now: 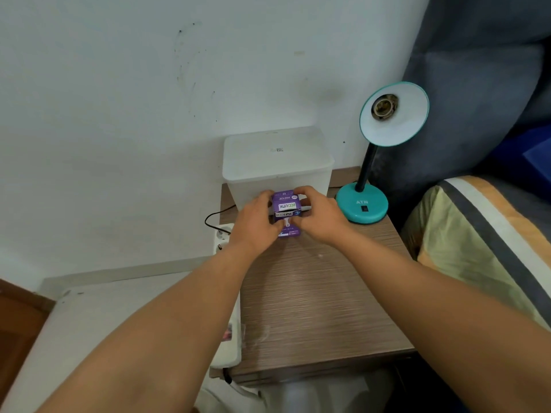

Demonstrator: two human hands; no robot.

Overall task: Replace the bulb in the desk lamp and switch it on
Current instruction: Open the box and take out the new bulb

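Observation:
A teal desk lamp stands at the back right of the wooden bedside table. Its shade tilts toward me, and the socket inside it holds no bulb. A black rocker switch sits on the round base. Both my hands grip a purple bulb box above the table, in front of the bin. My left hand holds the box's left side. My right hand holds its right side, fingers over the top flap, which looks lifted. No bulb is visible.
A white lidded plastic bin stands behind the box against the wall. A white power strip with a black cord hangs at the table's left edge. A bed with a striped pillow borders the table on the right.

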